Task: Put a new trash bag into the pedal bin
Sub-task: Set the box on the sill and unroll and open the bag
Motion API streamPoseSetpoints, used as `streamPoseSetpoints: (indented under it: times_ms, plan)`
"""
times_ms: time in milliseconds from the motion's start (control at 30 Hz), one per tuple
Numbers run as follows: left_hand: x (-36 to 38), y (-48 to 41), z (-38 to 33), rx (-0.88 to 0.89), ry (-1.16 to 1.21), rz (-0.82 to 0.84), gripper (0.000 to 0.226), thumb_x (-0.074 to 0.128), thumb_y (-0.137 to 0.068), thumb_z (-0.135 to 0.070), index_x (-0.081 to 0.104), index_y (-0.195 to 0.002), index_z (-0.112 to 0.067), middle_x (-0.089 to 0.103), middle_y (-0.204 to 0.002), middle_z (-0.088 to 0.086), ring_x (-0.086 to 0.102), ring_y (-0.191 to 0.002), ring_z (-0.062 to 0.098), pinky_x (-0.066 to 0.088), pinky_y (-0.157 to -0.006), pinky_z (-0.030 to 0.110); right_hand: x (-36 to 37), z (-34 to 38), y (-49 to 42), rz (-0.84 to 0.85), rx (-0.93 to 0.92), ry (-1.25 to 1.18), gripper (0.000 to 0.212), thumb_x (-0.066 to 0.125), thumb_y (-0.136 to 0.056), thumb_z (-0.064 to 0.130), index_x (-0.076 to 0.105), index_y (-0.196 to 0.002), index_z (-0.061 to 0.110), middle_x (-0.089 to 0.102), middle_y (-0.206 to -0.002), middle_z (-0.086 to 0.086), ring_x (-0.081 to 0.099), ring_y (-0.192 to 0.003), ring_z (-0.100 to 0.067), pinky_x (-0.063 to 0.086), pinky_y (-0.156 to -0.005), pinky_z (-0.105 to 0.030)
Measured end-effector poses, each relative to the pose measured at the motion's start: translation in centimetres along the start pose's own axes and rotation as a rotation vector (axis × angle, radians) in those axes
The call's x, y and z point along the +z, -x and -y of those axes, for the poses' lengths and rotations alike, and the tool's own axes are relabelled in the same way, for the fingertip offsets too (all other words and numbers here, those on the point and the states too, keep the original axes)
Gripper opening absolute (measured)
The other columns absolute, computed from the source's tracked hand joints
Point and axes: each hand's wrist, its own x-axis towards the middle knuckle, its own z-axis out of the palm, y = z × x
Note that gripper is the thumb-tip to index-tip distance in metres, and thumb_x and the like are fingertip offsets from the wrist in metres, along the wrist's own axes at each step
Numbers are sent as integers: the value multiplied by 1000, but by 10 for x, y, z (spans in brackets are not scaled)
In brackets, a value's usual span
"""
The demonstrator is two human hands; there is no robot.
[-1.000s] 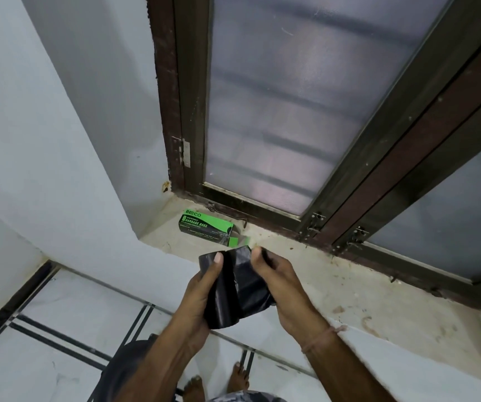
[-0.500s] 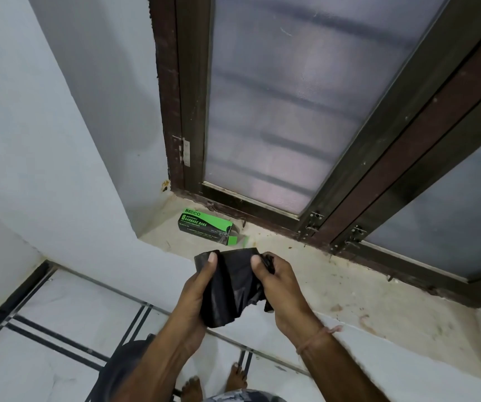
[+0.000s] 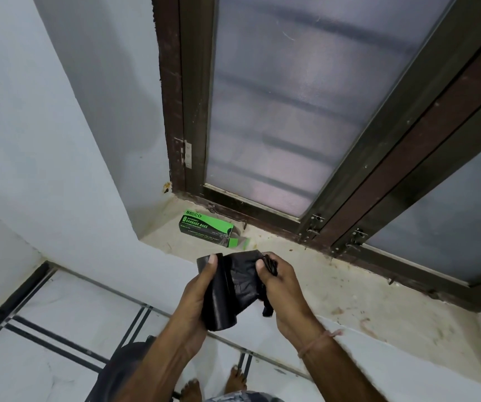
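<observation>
Head: "BECO GARBAGE BAGS" box [image 3: 208, 228]

A: Where is the trash bag [image 3: 229, 291]?

B: Between the two grips, left hand [image 3: 197, 297] on its left side, right hand [image 3: 281, 288] on its right.

A: And the bag box [image 3: 207, 226]?

B: Beyond the grips, on the window sill [image 3: 349, 288], close before the window frame [image 3: 262, 211].

A: The pedal bin [image 3: 117, 369]?

B: Below the left grip, on the floor [image 3: 45, 329], left of the feet [image 3: 213, 384].
</observation>
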Motion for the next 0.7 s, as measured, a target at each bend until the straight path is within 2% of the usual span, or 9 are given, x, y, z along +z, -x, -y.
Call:
streamPoseSetpoints:
  times_ms: [100, 167, 233, 300, 400, 467, 533, 600, 700]
  plan:
    - [2, 0, 0, -7, -16, 13, 51, 51, -96, -55, 74, -122, -18, 76, -119, 13, 73, -111, 27, 54, -95, 40, 3, 2, 4, 130, 2, 76, 37, 65, -100, 43, 72, -102, 7, 63, -68, 6, 56, -57, -7, 34, -40, -18]
    - [1, 1, 0, -25, -4, 11, 54, 52, -96, -56, 74, -123, -15, 75, -121, 17, 72, -114, 32, 51, -103, 45, 3, 1, 3, 126, 3, 127, 34, 74, -95, 38, 70, -91, 4, 62, -65, 5, 57, -57, -9, 32, -40, -16]
    - [-1, -1, 0, -30, -14, -1, 56, 50, -95, -59, 74, -123, -17, 76, -120, 16, 73, -111, 31, 53, -97, 42, 2, 1, 1, 76, 19, 120, 22, 73, -97, 30, 68, -87, 11, 59, -63, 4, 49, -51, -10, 29, -39, -19]
    - [-4, -3, 1, -28, -26, -10, 56, 48, -95, -62, 76, -120, -21, 76, -118, 16, 74, -107, 32, 55, -88, 41, 0, 0, -1, 38, 30, 97, 17, 66, -102, 27, 67, -92, 14, 60, -67, 1, 46, -51, -14, 30, -39, -21]
    - [-6, -4, 1, -18, 24, -34, 51, 52, -94, -60, 79, -113, -22, 75, -117, 19, 74, -102, 36, 60, -85, 47, -3, -2, -4, 0, 37, 65, 12, 60, -106, 21, 66, -103, 11, 65, -74, -3, 47, -54, -19, 31, -43, -26]
    - [-5, -4, 1, -20, 45, -40, 49, 57, -91, -58, 81, -107, -19, 76, -110, 17, 75, -96, 32, 62, -82, 45, -1, -4, -6, 8, 44, 53, 13, 56, -107, 16, 66, -106, 8, 66, -79, -8, 48, -60, -22, 33, -47, -30]
    - [-2, -3, 0, -19, 28, -32, 49, 58, -91, -57, 80, -106, -16, 76, -107, 15, 75, -94, 30, 62, -81, 43, 1, -1, -2, 64, 42, 19, 22, 54, -109, 22, 72, -106, 11, 71, -82, -9, 55, -68, -27, 38, -55, -35]
    - [-1, -3, 0, -9, -9, -22, 52, 58, -91, -57, 77, -113, -15, 76, -111, 17, 75, -98, 30, 60, -82, 42, 1, 2, 1, 158, 14, -4, 28, 57, -107, 34, 77, -104, 16, 76, -85, -4, 61, -75, -27, 40, -63, -42]
    - [0, 0, -2, 14, -40, -23, 57, 61, -92, -57, 71, -125, -12, 74, -119, 20, 73, -109, 36, 58, -92, 48, 1, 0, 2, 169, -17, 57, 28, 73, -96, 38, 76, -85, 12, 67, -70, -4, 59, -66, -26, 37, -62, -48]
